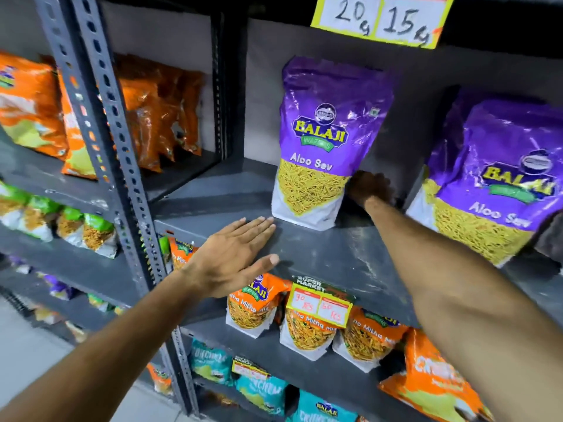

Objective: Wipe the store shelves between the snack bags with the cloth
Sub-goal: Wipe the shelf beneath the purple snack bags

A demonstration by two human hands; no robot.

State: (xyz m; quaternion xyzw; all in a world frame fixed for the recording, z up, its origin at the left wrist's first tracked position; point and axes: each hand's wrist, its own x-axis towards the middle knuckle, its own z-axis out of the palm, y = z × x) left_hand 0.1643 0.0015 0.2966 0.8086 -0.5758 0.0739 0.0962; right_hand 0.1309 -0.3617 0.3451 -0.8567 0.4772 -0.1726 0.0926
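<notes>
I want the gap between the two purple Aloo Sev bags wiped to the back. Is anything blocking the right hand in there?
Nothing visible. The right hand is already deep in the gap on the shelf, beside the left Aloo Sev bag; the right bag stands apart. No cloth is visible.

Shelf (320,248): dark grey metal, flat, surface scuffed and dusty-looking. Two purple "Balaji Aloo Sev" snack bags on it. Centre bag (323,141) stands upright near the front edge. Right bag (499,178) sits tilted, well apart from the first, with bare shelf between them. Cloth: can't be made out in this view.
</notes>
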